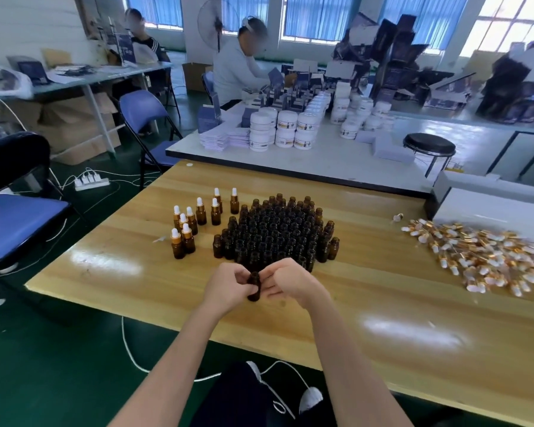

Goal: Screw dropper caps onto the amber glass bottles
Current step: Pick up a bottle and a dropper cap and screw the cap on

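**Bottle held over the near table edge**

Head view: the left hand (pixel 228 288) grips an upright amber bottle (pixel 254 288). The right hand (pixel 287 282) curls at its neck; what it pinches cannot be told. On the wooden table (pixel 383 291), uncapped bottles (pixel 275 229) stand at 12 o'clock, capped bottles (pixel 192 224) at 10 and dropper caps (pixel 475 254) at 2.

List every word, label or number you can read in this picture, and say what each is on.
No text here can be read.
Labels on the white jars: printed, but too small to read.
Dark boxes: print blurred, unreadable.
Amber bottles: no labels visible.
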